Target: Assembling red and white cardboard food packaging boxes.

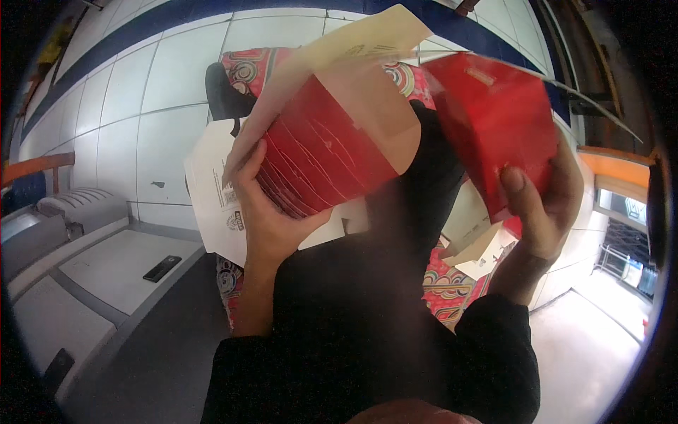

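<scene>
My left hand is wrapped around the lower left of a stack of red carton sleeves, nested with their pale edges showing as lines. Brown inner flaps spread from the top of the stack. Over on the right, my right hand grips a single red carton, thumb on its near face and the other fingers mostly hidden behind. The two red pieces are apart, both raised above my lap.
White printed cartons lie to the left of my lap. Another pale carton rests by my right forearm on a pink patterned cloth. A grey appliance with a white panel stands at left, on a white tiled floor.
</scene>
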Motion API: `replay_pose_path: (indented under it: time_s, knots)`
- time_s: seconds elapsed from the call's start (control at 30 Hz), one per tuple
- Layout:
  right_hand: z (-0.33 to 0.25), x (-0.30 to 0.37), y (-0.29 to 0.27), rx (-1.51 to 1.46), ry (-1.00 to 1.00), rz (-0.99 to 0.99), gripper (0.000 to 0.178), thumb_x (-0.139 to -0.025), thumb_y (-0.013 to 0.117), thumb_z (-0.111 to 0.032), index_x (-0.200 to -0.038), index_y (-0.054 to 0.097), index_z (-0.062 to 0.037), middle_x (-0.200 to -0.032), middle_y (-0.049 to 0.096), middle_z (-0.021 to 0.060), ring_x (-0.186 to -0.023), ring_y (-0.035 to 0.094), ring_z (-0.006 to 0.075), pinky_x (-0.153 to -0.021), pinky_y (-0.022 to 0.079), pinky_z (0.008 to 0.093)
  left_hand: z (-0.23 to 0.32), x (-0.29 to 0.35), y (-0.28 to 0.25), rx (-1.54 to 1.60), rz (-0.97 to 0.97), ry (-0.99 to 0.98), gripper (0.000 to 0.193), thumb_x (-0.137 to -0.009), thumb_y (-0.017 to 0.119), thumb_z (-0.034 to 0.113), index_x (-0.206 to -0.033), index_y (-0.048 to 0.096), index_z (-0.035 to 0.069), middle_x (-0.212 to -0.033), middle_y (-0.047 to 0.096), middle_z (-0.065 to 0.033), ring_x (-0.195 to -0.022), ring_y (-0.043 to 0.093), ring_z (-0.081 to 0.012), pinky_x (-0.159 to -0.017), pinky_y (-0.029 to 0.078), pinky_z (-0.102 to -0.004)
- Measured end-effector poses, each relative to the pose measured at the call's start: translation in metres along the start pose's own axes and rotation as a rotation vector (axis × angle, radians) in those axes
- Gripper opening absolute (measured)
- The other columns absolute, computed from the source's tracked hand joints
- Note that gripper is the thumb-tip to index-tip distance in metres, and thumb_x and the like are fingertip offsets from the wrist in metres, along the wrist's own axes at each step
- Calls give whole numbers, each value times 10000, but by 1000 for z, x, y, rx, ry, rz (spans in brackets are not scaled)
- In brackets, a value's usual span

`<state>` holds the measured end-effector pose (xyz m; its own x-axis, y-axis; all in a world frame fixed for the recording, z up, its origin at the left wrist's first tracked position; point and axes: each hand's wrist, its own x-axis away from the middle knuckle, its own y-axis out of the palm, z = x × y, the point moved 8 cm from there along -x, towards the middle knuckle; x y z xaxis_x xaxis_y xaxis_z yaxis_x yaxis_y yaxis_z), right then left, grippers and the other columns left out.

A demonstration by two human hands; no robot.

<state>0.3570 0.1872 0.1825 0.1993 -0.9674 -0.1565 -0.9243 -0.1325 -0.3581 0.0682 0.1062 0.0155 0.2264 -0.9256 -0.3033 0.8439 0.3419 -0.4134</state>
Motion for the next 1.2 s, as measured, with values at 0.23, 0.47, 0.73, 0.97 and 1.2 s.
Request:
replay_pose_path:
  time_s: [0.23, 0.47, 0.73, 0.97, 1.2]
  knots:
    - [-11, -30, 48, -81, -104, -96, 398, -926, 755, -62, -1279, 616, 58, -1084, 734, 90, -963, 677, 112, -851, 529, 257, 0, 4, 0, 16, 3, 16, 1268, -562, 1017, 237, -1582, 292, 36, -1449, 385, -193, -1365, 439, -352, -1115, 431, -477]
    - [6, -30, 99, 86, -87, -226, 343, -954, 762, -98, -1222, 603, 46, -1037, 726, 114, -916, 696, 139, -793, 554, 265, -12, 11, -4, 8, -6, 14, 1287, -557, 1016, 237, -1600, 280, 69, -1455, 382, -186, -1382, 414, -367, -1138, 402, -496]
    - [-4, -29, 103, 222, -154, -152, 316, -950, 765, -113, -1180, 605, 32, -998, 735, 131, -869, 712, 159, -745, 565, 277, -13, 9, -4, 45, -17, -7, 1275, -563, 1016, 253, -1593, 286, 73, -1461, 370, -186, -1391, 409, -364, -1150, 402, -494]
    - [-12, -28, 106, 283, -207, -118, 281, -964, 731, -102, -1174, 600, 31, -982, 745, 150, -811, 735, 193, -688, 576, 295, -15, 12, -6, 56, -3, -3, 1277, -547, 1026, 251, -1582, 302, 69, -1470, 369, -183, -1398, 403, -367, -1155, 407, -493]
    - [-1, -21, 122, 325, -121, -271, 232, -989, 686, -93, -1166, 598, 30, -918, 737, 194, -778, 742, 212, -652, 539, 315, -18, 11, -4, 74, 5, -38, 1263, -534, 1029, 246, -1567, 327, 58, -1474, 395, -194, -1400, 400, -396, -1148, 401, -510]
